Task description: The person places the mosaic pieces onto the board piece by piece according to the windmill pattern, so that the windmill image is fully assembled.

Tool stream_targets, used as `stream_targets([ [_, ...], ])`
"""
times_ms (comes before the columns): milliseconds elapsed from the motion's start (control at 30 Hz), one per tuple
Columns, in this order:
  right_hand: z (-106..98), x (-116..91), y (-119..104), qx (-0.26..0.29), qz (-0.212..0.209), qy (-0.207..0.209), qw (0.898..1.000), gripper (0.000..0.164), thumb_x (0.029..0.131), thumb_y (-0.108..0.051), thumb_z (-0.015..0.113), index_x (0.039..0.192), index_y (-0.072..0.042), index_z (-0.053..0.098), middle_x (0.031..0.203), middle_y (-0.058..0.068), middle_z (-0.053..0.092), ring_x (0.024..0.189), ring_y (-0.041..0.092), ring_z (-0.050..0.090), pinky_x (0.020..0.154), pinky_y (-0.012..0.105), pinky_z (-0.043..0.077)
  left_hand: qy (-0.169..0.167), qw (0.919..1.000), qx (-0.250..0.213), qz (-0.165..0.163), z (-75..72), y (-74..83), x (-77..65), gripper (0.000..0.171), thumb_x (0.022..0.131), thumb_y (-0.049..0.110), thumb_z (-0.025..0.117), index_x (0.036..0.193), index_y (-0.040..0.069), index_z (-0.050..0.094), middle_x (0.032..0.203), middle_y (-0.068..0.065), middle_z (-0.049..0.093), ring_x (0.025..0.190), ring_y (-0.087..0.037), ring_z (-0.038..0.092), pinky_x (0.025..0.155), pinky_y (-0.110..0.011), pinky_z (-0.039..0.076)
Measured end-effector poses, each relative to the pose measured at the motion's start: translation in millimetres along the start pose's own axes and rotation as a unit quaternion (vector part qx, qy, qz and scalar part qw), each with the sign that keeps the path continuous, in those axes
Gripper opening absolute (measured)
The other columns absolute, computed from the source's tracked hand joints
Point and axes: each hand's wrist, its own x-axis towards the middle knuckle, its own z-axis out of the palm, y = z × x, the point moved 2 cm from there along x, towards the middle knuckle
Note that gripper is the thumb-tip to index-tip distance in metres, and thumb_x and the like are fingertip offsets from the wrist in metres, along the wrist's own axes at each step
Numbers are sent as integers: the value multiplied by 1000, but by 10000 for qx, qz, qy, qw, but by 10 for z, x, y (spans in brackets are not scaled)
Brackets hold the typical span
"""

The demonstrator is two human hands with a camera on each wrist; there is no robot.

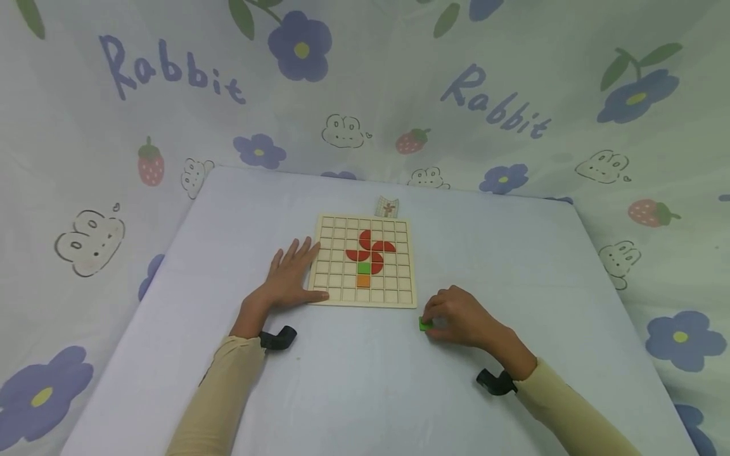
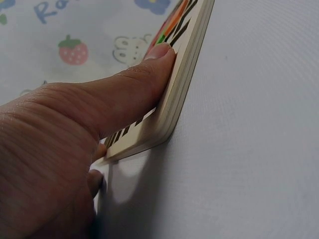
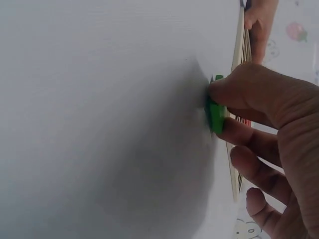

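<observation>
A square wooden grid board [image 1: 336, 285] lies on the table, with several red curved pieces [image 1: 377, 261] set in a pinwheel near its middle. Below them, a green square tile [image 1: 364, 268] sits directly above an orange square tile [image 1: 363, 280]. My left hand [image 1: 289, 277] rests along the board's left edge with fingers spread, its thumb lying on the front left corner. Just off the board's front right corner, my right hand [image 1: 459, 316] pinches a small green block [image 3: 217, 117] between thumb and index finger, close over the tabletop. The other right fingers are loosely bent.
A small picture card [image 1: 387, 207] showing a red pinwheel on a grid stands behind the board's back edge. White cloth covers the table [image 1: 353, 380]. A printed curtain [image 1: 365, 82] hangs behind and at both sides. Each wrist wears a black camera mount [image 1: 278, 338].
</observation>
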Motion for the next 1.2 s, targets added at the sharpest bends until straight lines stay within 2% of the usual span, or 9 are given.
stream_targets([
  [167,3,122,-2,23,-272,132,9995,12,71,-19,85,77,-22,75,85,-14,68,78,6,58,65,26,42,-38,10000,-6,-46,26,-19,13,118,74,63,76,159,13,11,164,-12,1,149,-32,-9,115,-55,-8],
  [300,-12,293,-29,90,-273,107,9995,11,72,-21,85,78,-23,75,85,-15,68,78,5,57,66,26,42,-33,10000,-15,-66,18,-15,9,118,74,62,77,159,13,11,164,-12,1,149,-32,-8,115,-56,-8],
  [400,-1,454,-53,256,-235,265,9990,11,73,-22,85,79,-23,76,85,-15,68,82,6,55,68,28,42,-50,10000,-52,-67,15,-21,11,119,74,62,77,159,13,11,164,-12,1,149,-32,-9,115,-55,-8],
  [567,94,762,-107,583,-441,781,9943,11,73,-21,86,79,-21,77,84,-15,68,85,9,55,70,31,40,-65,9999,-19,-91,31,-36,24,118,74,63,76,159,14,10,164,-11,1,149,-31,-9,115,-55,-8],
  [767,258,1043,-137,350,-588,920,9934,8,75,-23,84,81,-22,78,84,-13,69,85,11,52,70,32,36,-42,10000,-21,-76,13,-13,10,118,74,63,76,159,13,11,164,-11,1,149,-30,-9,115,-54,-9],
  [1067,370,1143,-150,-82,-490,633,9968,6,78,-24,83,83,-22,80,87,-11,68,87,11,55,70,31,35,-27,10000,44,-19,28,-18,26,118,74,64,75,159,13,11,164,-10,1,149,-30,-9,115,-54,-8],
  [1200,367,1131,-202,-264,-631,590,9959,6,79,-23,83,84,-21,80,86,-10,70,84,10,58,69,31,36,-20,10000,18,-54,18,-28,16,119,74,64,76,159,13,11,164,-10,1,149,-30,-9,115,-54,-8],
])
